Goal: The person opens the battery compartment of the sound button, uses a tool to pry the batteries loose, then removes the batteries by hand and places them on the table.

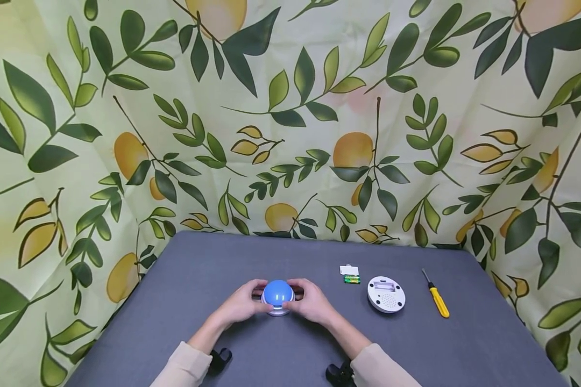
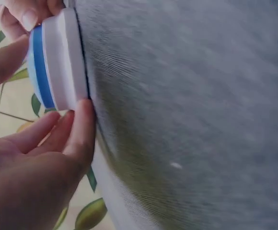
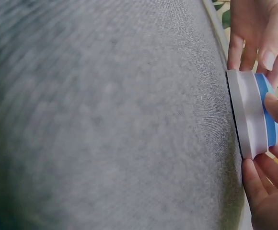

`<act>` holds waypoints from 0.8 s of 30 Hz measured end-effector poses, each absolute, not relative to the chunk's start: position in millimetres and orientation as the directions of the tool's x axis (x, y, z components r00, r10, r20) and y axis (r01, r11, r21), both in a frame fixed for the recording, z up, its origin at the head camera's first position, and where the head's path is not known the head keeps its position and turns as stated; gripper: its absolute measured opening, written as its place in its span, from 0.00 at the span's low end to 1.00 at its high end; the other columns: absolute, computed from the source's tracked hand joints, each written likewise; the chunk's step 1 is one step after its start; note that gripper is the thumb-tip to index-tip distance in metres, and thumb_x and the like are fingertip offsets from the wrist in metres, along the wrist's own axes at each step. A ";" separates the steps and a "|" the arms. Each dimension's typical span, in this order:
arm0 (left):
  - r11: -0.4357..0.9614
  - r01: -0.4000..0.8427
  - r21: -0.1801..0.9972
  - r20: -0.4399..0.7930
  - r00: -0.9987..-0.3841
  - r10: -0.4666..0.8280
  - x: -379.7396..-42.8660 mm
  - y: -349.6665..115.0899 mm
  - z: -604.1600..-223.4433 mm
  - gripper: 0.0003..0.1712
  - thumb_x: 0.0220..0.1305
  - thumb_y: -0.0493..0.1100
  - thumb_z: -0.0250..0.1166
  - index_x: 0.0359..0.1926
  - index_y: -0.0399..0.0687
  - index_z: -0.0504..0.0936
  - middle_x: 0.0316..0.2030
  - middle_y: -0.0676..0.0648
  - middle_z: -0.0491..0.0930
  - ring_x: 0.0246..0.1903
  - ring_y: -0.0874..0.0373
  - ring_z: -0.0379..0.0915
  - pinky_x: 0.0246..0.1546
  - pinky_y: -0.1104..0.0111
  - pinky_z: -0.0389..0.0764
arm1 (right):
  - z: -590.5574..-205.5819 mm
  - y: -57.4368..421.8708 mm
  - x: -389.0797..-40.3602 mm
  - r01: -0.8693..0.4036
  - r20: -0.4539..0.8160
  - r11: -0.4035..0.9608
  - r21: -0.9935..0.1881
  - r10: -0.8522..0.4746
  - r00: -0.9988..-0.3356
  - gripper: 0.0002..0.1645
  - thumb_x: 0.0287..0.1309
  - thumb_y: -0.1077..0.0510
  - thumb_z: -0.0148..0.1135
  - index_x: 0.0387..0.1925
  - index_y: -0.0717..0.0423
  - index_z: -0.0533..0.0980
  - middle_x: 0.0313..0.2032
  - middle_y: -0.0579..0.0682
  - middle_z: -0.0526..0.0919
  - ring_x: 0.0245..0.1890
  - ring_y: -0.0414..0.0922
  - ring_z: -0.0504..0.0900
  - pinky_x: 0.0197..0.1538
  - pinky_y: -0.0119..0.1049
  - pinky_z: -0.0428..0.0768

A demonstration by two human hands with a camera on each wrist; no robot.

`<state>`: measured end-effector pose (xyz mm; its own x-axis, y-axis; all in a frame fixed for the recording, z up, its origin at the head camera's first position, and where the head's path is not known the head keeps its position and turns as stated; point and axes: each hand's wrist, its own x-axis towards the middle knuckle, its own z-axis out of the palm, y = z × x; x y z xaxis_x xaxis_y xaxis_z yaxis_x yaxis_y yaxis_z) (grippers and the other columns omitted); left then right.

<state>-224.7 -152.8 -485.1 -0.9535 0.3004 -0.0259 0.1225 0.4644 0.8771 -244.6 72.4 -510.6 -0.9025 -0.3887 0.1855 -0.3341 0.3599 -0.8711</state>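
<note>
A push button [image 1: 278, 293] with a blue dome and a white round base sits on the grey table, dome up. My left hand [image 1: 243, 301] holds it from the left and my right hand [image 1: 314, 302] from the right, thumbs toward the near side. Seen by the left wrist camera, the button [image 2: 64, 62] has its base on the cloth, with fingers of the left hand [image 2: 38, 177] along the base's side. The right wrist view shows the same button [image 3: 249, 112], with the right hand's fingertips at its base and a thumb by the blue dome.
To the right lies a white round unit [image 1: 385, 301], underside up, its battery compartment exposed. Green batteries [image 1: 352, 280] lie beside a small white cover [image 1: 349, 270]. Further right is a screwdriver [image 1: 438, 302] with a yellow handle. Leaf-patterned cloth [image 1: 281, 177] hangs around the grey table [image 1: 271, 252].
</note>
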 end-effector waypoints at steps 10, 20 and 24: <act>0.533 0.136 0.835 -0.003 -0.968 0.252 -225.4 -149.3 -482.3 0.34 0.54 0.41 0.77 0.60 0.33 0.76 0.53 0.40 0.79 0.52 0.45 0.76 0.49 0.55 0.79 | -507.8 74.1 -247.2 -0.318 0.169 0.348 -0.882 -0.396 -0.903 0.33 0.51 0.60 0.78 0.56 0.70 0.77 0.49 0.61 0.80 0.45 0.52 0.83 0.47 0.35 0.83; 0.484 0.111 0.868 -0.005 -0.973 0.232 -223.6 -147.0 -472.8 0.34 0.57 0.47 0.77 0.62 0.38 0.76 0.53 0.42 0.78 0.52 0.47 0.75 0.49 0.53 0.79 | -488.7 82.0 -242.3 -0.305 0.190 0.283 -0.909 -0.371 -0.909 0.32 0.55 0.59 0.75 0.59 0.68 0.77 0.53 0.62 0.81 0.47 0.52 0.84 0.51 0.40 0.83; 0.434 0.121 0.893 0.010 -0.968 0.251 -224.1 -144.4 -468.4 0.34 0.58 0.46 0.76 0.62 0.37 0.75 0.53 0.41 0.77 0.51 0.48 0.76 0.53 0.51 0.79 | -482.7 86.1 -238.1 -0.318 0.218 0.258 -0.912 -0.351 -0.911 0.31 0.55 0.59 0.75 0.58 0.67 0.77 0.52 0.61 0.82 0.46 0.52 0.84 0.52 0.45 0.82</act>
<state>-224.1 -144.4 -468.4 -0.9679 0.2512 0.0097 0.1215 0.4338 0.8928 -238.1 86.1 -482.7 -0.9107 -0.3507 0.2183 -0.3182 0.2585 -0.9121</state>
